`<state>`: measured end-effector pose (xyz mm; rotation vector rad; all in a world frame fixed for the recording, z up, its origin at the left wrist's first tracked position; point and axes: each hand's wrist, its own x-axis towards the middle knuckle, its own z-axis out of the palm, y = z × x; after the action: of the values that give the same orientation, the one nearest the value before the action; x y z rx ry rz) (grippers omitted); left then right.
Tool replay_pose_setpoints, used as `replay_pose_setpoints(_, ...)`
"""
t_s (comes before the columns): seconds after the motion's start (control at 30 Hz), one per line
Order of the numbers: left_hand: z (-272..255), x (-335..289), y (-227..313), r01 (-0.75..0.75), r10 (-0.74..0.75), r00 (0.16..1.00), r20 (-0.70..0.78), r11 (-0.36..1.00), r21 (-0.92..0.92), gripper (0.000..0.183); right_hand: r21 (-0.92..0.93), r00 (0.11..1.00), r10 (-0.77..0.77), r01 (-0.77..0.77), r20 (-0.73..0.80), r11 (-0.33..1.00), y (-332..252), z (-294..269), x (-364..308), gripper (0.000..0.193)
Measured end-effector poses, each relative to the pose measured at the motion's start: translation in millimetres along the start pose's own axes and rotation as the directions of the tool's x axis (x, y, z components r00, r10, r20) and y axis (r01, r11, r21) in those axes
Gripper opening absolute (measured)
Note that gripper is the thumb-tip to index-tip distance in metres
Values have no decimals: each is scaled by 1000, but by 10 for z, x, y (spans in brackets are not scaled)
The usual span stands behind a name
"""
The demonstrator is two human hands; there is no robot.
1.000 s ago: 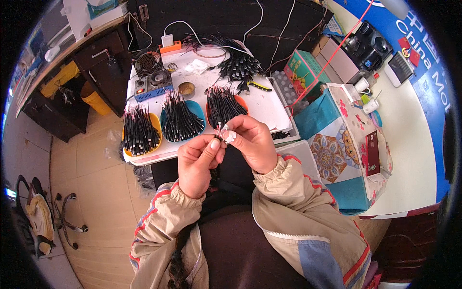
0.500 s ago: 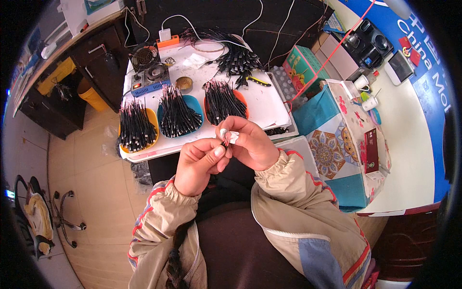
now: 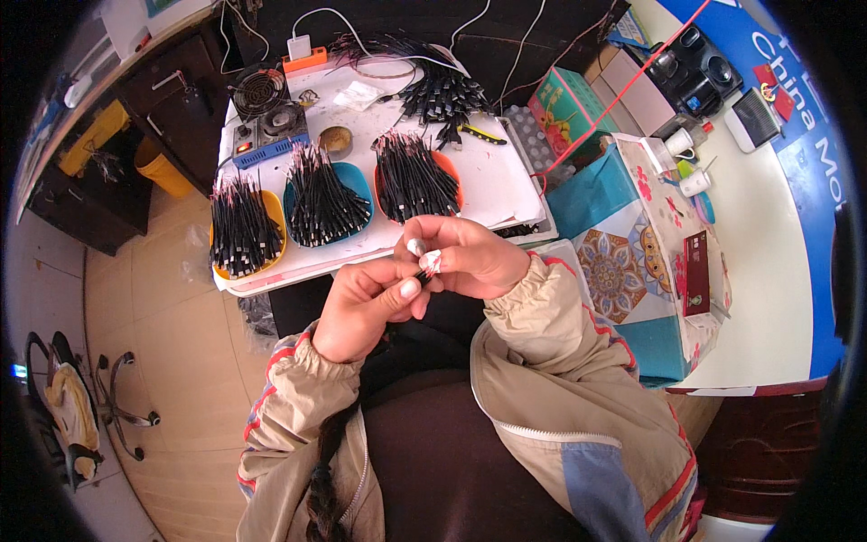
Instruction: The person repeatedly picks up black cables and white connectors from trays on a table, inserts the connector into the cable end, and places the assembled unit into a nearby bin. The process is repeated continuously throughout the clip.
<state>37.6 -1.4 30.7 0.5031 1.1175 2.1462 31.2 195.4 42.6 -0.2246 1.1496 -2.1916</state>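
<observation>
Pinched between thumb and fingers of my left hand (image 3: 366, 307) is a short black cable (image 3: 424, 276), mostly hidden by the fingers, with thin reddish wires at its end. My right hand (image 3: 474, 257) closes its thumb and forefinger on those wire ends. White wrapping (image 3: 432, 262) covers the tips of its thumb and forefinger. Just beyond the hands, three trays hold upright bundles of black cables: a yellow tray (image 3: 279, 242), a blue tray (image 3: 367, 187) and an orange tray (image 3: 450, 168).
The white table (image 3: 492, 185) also bears a blue box with a fan (image 3: 271, 144), a round tin (image 3: 335, 141), a heap of black cables (image 3: 442, 95) and yellow-black cutters (image 3: 482, 135). To the right are a patterned cloth-covered box (image 3: 614, 271) and a white counter (image 3: 768, 298).
My right thumb and forefinger have come down closer over the wire ends, while the left hand keeps its pinch. The whole view has shifted slightly, with the table now further left.
</observation>
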Motion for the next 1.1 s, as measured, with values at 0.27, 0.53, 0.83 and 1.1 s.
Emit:
replay_pose_setpoints(0.27,-4,-4,8,-72,74,997,-15,992,104,17,197,995,-101,95,22,976,169,86,51,27)
replay_pose_setpoints(0.53,-31,-19,25,-1,2,1000,-6,993,120,17,230,995,-85,71,50,971,209,8,79,35)
replay_pose_setpoints(0.83,-36,-58,31,36,-34,999,-20,995,90,18,122,998,-62,59,26,991,130,24,17,39)
replay_pose_setpoints(1.1,-4,-93,-22,-37,57,990,-128,987,157,16,-115,940,-301,285,-158,952,250,198,15,38)
